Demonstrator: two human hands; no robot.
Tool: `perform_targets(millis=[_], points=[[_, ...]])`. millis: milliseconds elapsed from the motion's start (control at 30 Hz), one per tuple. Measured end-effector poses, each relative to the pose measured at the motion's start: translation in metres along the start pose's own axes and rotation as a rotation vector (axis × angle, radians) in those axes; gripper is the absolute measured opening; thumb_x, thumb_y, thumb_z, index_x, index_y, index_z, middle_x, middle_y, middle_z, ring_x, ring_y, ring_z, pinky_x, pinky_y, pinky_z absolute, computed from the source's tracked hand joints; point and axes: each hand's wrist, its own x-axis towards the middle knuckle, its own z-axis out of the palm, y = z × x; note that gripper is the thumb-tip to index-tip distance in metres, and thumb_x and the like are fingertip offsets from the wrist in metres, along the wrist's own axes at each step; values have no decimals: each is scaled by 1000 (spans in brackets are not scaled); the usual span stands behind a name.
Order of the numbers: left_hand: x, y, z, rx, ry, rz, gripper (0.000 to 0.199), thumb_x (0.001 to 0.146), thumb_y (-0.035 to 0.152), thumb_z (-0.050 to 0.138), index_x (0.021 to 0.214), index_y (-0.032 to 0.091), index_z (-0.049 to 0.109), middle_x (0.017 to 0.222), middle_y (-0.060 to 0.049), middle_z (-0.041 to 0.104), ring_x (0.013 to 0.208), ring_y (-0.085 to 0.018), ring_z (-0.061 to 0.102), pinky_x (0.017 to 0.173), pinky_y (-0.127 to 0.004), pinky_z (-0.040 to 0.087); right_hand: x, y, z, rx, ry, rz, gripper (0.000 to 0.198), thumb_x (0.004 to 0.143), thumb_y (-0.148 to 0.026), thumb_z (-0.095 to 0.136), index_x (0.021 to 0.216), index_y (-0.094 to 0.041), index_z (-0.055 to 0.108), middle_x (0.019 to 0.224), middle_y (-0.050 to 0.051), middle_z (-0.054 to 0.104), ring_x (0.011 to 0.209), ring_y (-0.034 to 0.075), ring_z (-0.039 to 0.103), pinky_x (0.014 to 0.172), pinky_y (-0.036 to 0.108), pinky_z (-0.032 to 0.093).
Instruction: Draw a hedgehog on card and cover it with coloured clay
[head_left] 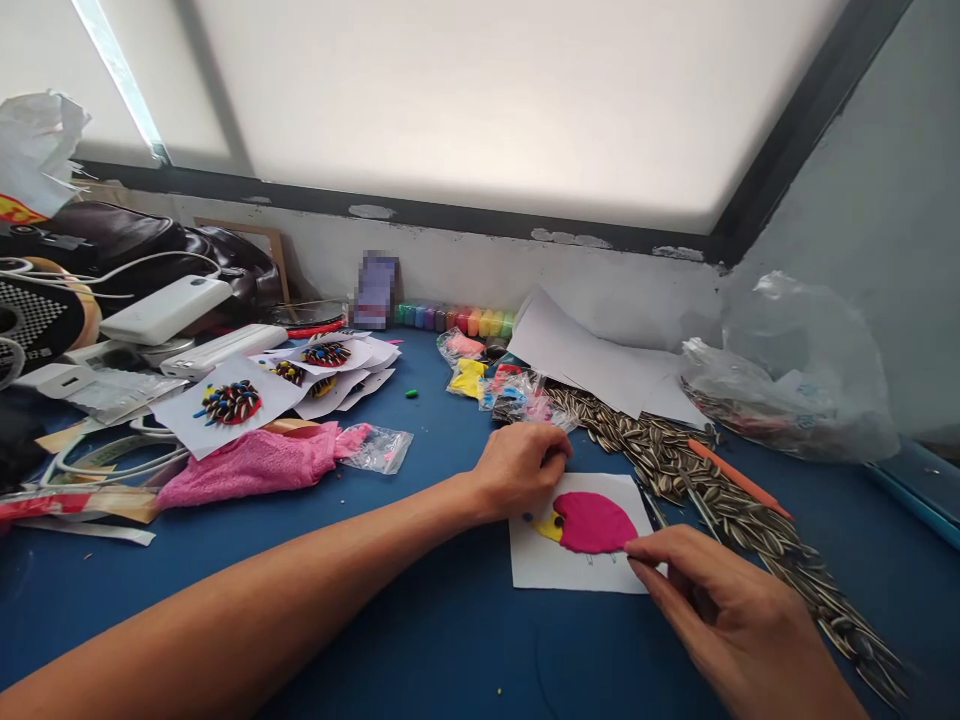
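Note:
A white paper card (540,568) lies on the blue table, bearing a magenta clay shape (598,522) with a yellow clay part (549,527) at its left and small pencilled feet below. My left hand (521,468) rests on the card's upper left corner, fingers curled under; whatever they hold, if anything, is hidden. At the lower right edge of the magenta clay, my right hand (712,595) has thumb and forefinger pinched together. A tiny dark sliver shows between those fingertips, too small to name. Striped sunflower seeds (780,545) lie in a long heap beside the right hand.
An orange stick (739,478) and white sheets (592,350) lie on the seeds. Clay packets (469,378) sit behind the card. At left are finished seed-and-clay cards (225,405), a pink cloth (255,468) and a white power bank (166,308). A plastic bag (806,370) stands right.

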Motion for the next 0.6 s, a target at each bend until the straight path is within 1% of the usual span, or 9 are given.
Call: perform_targets(millis=[133,233,333,433,600], points=[[1,0,0,5,-1,4,26,81,20,50,93,20,73,86,-3,73,80,-19,64,74,-28,45,0,0,2,-78,14,-58,8,94,-26,57,96,-26,65,84,0,65,64,11,63,57,21,49],[0,0,0,12,-2,16,26,82,20,50,94,21,73,91,-3,74,84,-19,65,76,-28,46,2,-2,4,-150,70,-119,8,94,-25,56,93,-25,64,84,1,63,72,14,64,62,24,49],[0,-1,0,23,1,25,26,82,20,50,94,21,73,92,-2,74,85,-19,66,76,-27,46,2,-3,8,-192,131,-186,13,96,-25,54,90,-23,65,82,2,62,73,15,63,67,27,49],[0,-1,1,34,4,28,26,82,19,49,93,21,73,91,-2,74,86,-19,66,76,-27,47,2,-2,11,-222,187,-237,18,98,-25,50,88,-22,65,81,2,62,73,15,62,69,27,48],[0,0,0,49,5,30,26,82,18,50,94,22,73,92,-1,74,86,-19,67,76,-27,48,3,-3,10,-278,212,-279,24,100,-23,46,92,-19,67,81,3,63,70,13,62,70,26,47]])
